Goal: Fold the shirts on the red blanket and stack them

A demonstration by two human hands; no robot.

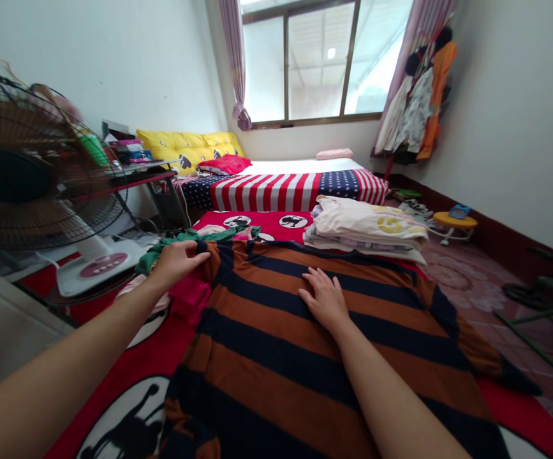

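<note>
A long-sleeved shirt (276, 344) with brown and navy stripes lies spread over a red patterned cloth (113, 376). My left hand (178, 260) pinches the shirt's far left edge between thumb and fingers. My right hand (324, 294) rests flat on the upper middle of the shirt, its fingers slightly apart. One sleeve (486, 350) stretches out to the right, while the fabric at the near left is bunched. Beyond the shirt, on the right, sits a stack of folded clothes (367, 223). Green clothing (161, 245) and a magenta garment (190, 296) lie crumpled beside my left hand.
At left a fan (99, 264) stands on a small table, near a desk (132, 169) with boxes. Behind is a bed (280, 188) with a flag-patterned cover. To the right are a yellow stool (455, 221), a green metal frame (539, 338) and hanging clothes (420, 102).
</note>
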